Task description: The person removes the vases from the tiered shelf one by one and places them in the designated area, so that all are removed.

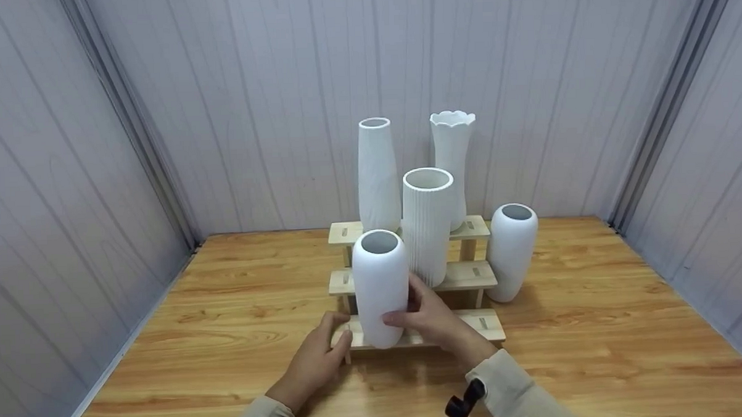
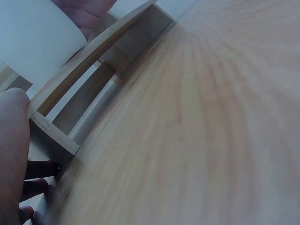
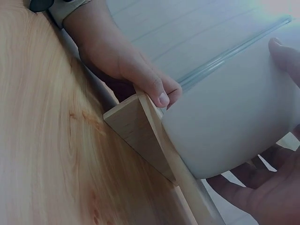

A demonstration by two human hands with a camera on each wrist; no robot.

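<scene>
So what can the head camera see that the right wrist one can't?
Of the two, only the head view shows the frilly vase, the slim vase and the far-right vase.

Only the right wrist view shows the broad side of a rack leg, up close.

Both show the left hand at one end of the rack, the right hand holding the front vase, and the table.

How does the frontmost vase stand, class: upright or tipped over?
Upright: in the head view, the frontmost vase has its mouth facing up and its base down at the lowest wooden step.
</scene>
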